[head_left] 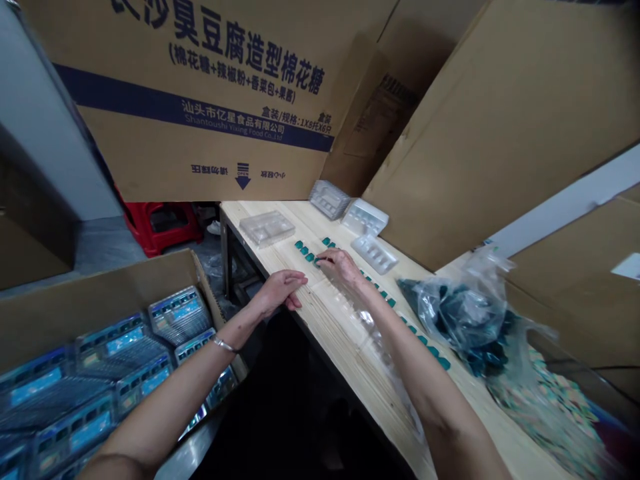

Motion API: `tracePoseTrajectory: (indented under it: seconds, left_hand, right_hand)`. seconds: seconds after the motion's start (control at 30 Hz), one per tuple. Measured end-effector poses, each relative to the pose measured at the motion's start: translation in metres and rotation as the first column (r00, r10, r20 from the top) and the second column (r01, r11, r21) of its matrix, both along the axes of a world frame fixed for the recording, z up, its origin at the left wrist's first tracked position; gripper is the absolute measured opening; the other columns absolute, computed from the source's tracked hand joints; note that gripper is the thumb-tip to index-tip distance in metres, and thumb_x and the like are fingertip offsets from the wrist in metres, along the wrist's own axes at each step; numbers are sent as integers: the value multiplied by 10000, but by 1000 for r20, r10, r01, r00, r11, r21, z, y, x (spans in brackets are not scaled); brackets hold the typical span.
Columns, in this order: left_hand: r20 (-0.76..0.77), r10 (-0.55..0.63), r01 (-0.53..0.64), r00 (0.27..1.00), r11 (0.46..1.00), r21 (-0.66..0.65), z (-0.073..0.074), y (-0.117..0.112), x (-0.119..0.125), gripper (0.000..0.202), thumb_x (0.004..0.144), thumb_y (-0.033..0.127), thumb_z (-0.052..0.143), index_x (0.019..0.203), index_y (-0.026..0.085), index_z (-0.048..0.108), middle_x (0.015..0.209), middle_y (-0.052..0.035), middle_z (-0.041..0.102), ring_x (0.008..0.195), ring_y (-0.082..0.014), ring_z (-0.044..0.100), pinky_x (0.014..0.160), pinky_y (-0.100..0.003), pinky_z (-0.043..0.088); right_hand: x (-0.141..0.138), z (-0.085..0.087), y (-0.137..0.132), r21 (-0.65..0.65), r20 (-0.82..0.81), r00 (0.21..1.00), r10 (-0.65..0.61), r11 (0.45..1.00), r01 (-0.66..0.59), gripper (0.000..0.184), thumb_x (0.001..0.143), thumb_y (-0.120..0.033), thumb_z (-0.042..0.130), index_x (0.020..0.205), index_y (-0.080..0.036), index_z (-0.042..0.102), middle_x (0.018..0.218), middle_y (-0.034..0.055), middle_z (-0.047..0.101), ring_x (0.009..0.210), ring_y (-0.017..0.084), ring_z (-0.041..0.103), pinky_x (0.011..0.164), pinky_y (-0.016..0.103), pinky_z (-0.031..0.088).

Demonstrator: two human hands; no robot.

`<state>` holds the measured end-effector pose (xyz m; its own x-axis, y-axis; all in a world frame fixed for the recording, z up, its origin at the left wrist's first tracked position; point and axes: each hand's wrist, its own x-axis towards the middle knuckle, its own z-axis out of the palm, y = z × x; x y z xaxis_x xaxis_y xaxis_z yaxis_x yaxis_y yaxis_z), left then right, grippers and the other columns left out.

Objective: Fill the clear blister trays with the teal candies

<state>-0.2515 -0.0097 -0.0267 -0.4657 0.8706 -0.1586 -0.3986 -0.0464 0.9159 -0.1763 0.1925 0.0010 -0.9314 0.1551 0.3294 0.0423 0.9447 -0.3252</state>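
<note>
— Where are the person's hands?
— Both are near the middle of the frame, over the pale wooden table (340,333). The left hand (283,287) lies flat at the table's near edge. Its grip is released, with the fingers stretched out and holding nothing.
— And the other one?
— The right hand (344,265) is just beyond it, fingers curled down onto a short row of small teal pieces (306,252). The fingertips touch the pieces, but it cannot be told whether the grip has closed on one.
— Are the pieces only there?
— No. More of them trail along the table toward the lower right, beside a crumpled plastic bag (465,313) with dark teal contents.
— What else is around?
— Four clear trays (267,228) lie above the hands, one to the left and three in a loose group to the right. A bracelet (223,343) circles the left wrist. In the lower left, an open cardboard box (100,293) holds blue packs (125,347). A large printed carton (200,100) fills the upper left, with a red stool (160,227) under it.
</note>
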Motion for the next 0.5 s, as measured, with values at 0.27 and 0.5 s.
tracePoseTrajectory:
  seconds: [0.27, 0.5]
  left_hand:
    - [-28, -13, 12, 1000, 1000, -28, 0, -1, -1, 349, 750, 277, 673, 1022, 82, 576, 1026, -162, 666, 386, -87, 570, 303, -182, 402]
    - [342, 134, -174, 930, 981, 89, 3, 2, 1, 194, 862, 242, 534, 918, 76, 620, 1014, -149, 681, 596, -100, 653, 531, -168, 520]
  right_hand:
    - [-7, -6, -11, 104, 90, 992, -85, 992, 76, 141, 821, -268, 613, 851, -169, 709, 860, 85, 681, 827, 183, 614, 742, 269, 444]
    - [-4, 0, -23, 122, 77, 989, -125, 986, 115, 169, 808, -281, 629, 891, -147, 690, 892, 102, 649, 859, 196, 594, 762, 287, 446]
